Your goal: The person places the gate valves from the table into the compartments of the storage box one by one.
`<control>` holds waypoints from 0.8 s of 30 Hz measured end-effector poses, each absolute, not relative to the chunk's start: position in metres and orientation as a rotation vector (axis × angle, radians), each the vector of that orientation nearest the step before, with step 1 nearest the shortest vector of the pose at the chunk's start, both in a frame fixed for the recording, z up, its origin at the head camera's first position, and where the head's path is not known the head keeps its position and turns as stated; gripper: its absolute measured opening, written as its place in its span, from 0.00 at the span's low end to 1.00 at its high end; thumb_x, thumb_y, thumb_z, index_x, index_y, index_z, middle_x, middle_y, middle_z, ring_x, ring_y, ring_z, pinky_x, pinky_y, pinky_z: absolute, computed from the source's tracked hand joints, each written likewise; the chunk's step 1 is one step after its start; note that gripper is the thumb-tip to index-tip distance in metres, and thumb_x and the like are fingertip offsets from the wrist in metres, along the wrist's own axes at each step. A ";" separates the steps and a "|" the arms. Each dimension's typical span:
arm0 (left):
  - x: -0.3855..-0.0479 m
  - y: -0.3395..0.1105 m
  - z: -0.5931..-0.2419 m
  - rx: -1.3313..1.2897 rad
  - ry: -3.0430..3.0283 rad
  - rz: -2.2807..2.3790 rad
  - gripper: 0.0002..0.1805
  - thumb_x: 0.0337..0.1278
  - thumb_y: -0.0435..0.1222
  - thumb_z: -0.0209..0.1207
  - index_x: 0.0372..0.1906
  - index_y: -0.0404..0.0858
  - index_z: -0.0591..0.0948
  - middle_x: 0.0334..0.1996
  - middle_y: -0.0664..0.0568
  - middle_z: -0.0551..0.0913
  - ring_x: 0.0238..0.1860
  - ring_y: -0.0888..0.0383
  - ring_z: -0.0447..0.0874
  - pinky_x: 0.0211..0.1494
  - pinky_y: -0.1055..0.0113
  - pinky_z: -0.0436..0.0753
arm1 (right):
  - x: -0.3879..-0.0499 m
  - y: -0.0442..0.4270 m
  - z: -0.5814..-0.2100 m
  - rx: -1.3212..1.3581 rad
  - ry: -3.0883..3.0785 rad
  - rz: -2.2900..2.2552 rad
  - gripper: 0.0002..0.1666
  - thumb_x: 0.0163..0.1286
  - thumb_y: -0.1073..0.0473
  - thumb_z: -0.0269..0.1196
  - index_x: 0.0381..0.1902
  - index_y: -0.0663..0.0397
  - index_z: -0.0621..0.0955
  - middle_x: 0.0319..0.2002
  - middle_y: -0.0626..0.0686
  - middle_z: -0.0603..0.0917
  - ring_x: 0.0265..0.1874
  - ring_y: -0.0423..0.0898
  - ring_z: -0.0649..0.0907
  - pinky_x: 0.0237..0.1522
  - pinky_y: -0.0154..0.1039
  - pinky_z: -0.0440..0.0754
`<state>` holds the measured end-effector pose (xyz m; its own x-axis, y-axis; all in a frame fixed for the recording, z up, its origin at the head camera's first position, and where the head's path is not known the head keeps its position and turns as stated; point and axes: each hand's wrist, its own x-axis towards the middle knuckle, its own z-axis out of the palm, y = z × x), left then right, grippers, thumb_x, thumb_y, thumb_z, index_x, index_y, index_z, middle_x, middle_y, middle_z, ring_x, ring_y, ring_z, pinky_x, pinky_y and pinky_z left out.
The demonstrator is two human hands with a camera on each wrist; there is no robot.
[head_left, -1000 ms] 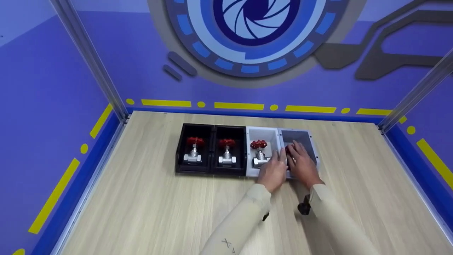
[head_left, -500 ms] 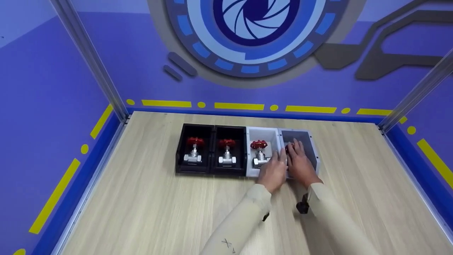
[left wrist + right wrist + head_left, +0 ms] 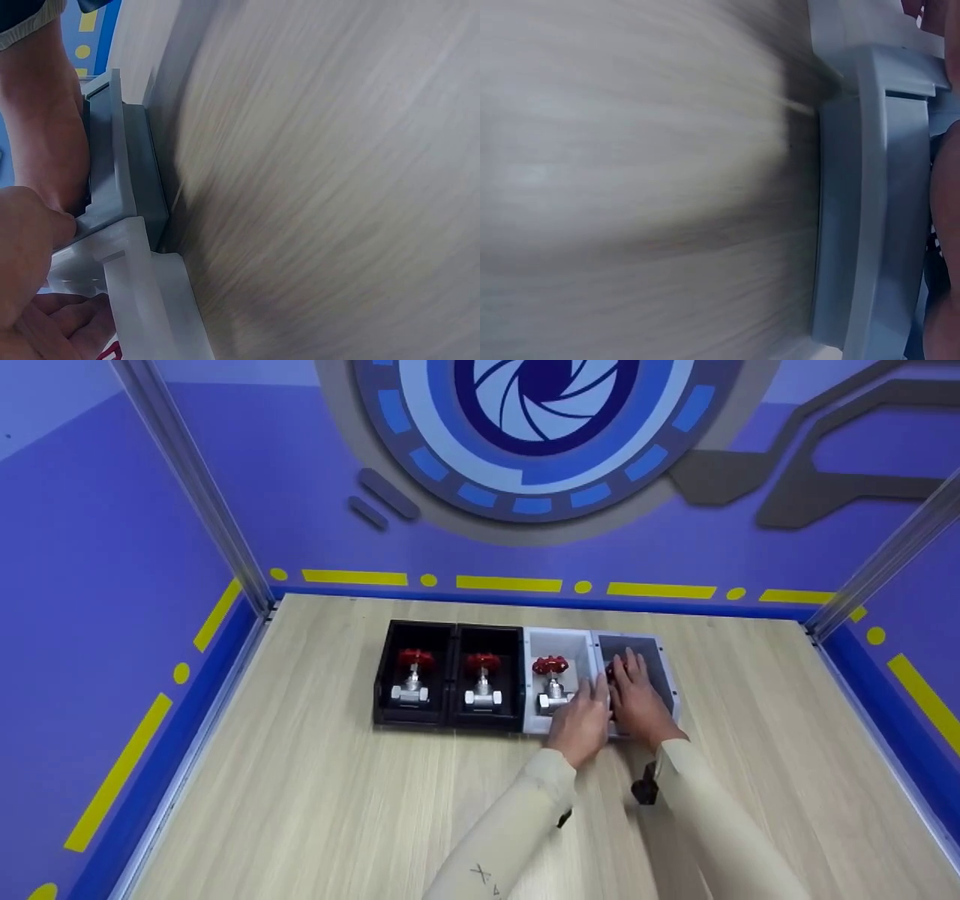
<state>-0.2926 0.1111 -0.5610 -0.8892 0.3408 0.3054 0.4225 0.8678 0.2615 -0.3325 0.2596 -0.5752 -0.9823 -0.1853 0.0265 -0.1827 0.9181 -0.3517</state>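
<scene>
Two black bins and two lighter bins stand joined in a row. My left hand [image 3: 581, 727] straddles the adjoining walls of the white bin [image 3: 534, 720] and the grey bin [image 3: 660, 664]. In the left wrist view its fingers [image 3: 82, 326] reach inside the white bin while the thumb lies on the grey side, pinching the walls. Inside the grey bin my right hand [image 3: 641, 705] holds a valve with a red handwheel [image 3: 611, 669], largely covered by the fingers. A similar valve [image 3: 553, 686] stands upright in the white bin beside my left hand.
Two more red-wheeled valves stand upright, one in the left black bin [image 3: 411, 682] and one in the neighbouring black bin [image 3: 482, 686]. All bins sit on a wood-grain table [image 3: 337, 810] enclosed by blue-purple panels [image 3: 247, 487] and metal posts [image 3: 195, 487].
My right hand has shifted slightly, its fingers now a little farther toward the back of the grey bin. The left hand keeps its place, and the bins and other valves stay put.
</scene>
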 end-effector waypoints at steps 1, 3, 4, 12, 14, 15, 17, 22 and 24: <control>-0.293 0.111 -0.561 -0.578 -2.788 -0.475 0.33 0.64 0.44 0.57 0.71 0.37 0.65 0.60 0.38 0.77 0.37 0.56 0.86 0.30 0.67 0.84 | -0.333 0.260 -0.575 -0.298 3.068 -0.553 0.35 0.79 0.53 0.44 0.76 0.61 0.50 0.77 0.64 0.41 0.76 0.66 0.43 0.71 0.62 0.52; -0.293 0.111 -0.562 -0.577 -2.778 -0.481 0.33 0.64 0.44 0.58 0.71 0.36 0.65 0.59 0.38 0.77 0.36 0.56 0.86 0.30 0.67 0.84 | -0.333 0.261 -0.574 -0.316 3.075 -0.536 0.35 0.79 0.52 0.44 0.76 0.61 0.50 0.77 0.65 0.41 0.76 0.66 0.43 0.71 0.62 0.52; -0.293 0.111 -0.562 -0.576 -2.773 -0.484 0.33 0.64 0.44 0.58 0.71 0.36 0.65 0.59 0.38 0.77 0.36 0.56 0.86 0.30 0.67 0.83 | -0.334 0.262 -0.574 -0.320 3.073 -0.532 0.35 0.79 0.52 0.45 0.76 0.60 0.50 0.77 0.64 0.42 0.76 0.66 0.43 0.71 0.62 0.52; -0.293 0.112 -0.563 -0.572 -2.744 -0.463 0.33 0.62 0.44 0.59 0.70 0.36 0.67 0.57 0.39 0.79 0.35 0.57 0.86 0.28 0.67 0.83 | -0.333 0.263 -0.571 -0.297 3.045 -0.550 0.35 0.78 0.51 0.44 0.77 0.58 0.50 0.78 0.62 0.41 0.76 0.64 0.43 0.72 0.62 0.50; -0.293 0.112 -0.564 -0.573 -2.744 -0.466 0.34 0.62 0.44 0.59 0.70 0.36 0.67 0.57 0.39 0.78 0.35 0.57 0.85 0.28 0.67 0.83 | -0.332 0.264 -0.571 -0.291 3.045 -0.551 0.35 0.78 0.52 0.44 0.77 0.58 0.51 0.78 0.62 0.41 0.76 0.64 0.43 0.72 0.62 0.51; -0.293 0.112 -0.564 -0.573 -2.750 -0.467 0.34 0.62 0.44 0.59 0.70 0.36 0.66 0.58 0.39 0.78 0.34 0.57 0.86 0.28 0.67 0.83 | -0.332 0.263 -0.571 -0.289 3.045 -0.559 0.35 0.78 0.52 0.45 0.76 0.58 0.51 0.78 0.62 0.41 0.76 0.64 0.43 0.72 0.62 0.51; -0.292 0.112 -0.565 -0.566 -2.760 -0.458 0.34 0.62 0.45 0.59 0.70 0.37 0.66 0.58 0.40 0.78 0.34 0.56 0.86 0.28 0.66 0.83 | -0.330 0.263 -0.571 -0.285 3.043 -0.577 0.35 0.78 0.52 0.46 0.76 0.58 0.52 0.78 0.63 0.42 0.76 0.64 0.43 0.72 0.63 0.52; -0.292 0.112 -0.566 -0.556 -2.779 -0.470 0.34 0.63 0.45 0.58 0.71 0.38 0.64 0.61 0.38 0.76 0.34 0.56 0.86 0.29 0.66 0.83 | -0.328 0.262 -0.572 -0.276 3.046 -0.596 0.35 0.78 0.53 0.46 0.76 0.58 0.52 0.77 0.64 0.42 0.76 0.65 0.44 0.71 0.63 0.53; -0.292 0.112 -0.567 -0.554 -2.774 -0.478 0.34 0.63 0.45 0.58 0.71 0.38 0.64 0.61 0.38 0.76 0.34 0.55 0.86 0.30 0.66 0.84 | -0.327 0.261 -0.572 -0.275 3.050 -0.599 0.35 0.78 0.53 0.47 0.76 0.58 0.52 0.77 0.64 0.43 0.76 0.66 0.44 0.71 0.64 0.52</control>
